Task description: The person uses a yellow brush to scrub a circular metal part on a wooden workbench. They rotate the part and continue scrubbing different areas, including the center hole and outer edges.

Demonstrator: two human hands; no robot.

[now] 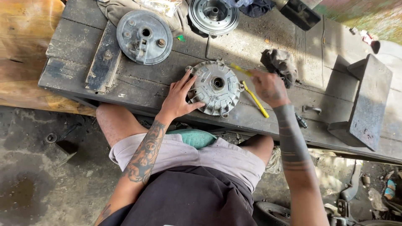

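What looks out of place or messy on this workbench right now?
Little stands out. A dirty rag lies crumpled right of the round metal hub, which the left hand steadies while the right hand holds a yellow brush. The wooden bench is grimy and cracked.

Your left hand (179,97) lies flat near the middle of the frame, fingers spread wide. Your right hand (269,86) sits just right of the middle, fingers curled shut, arm straight.
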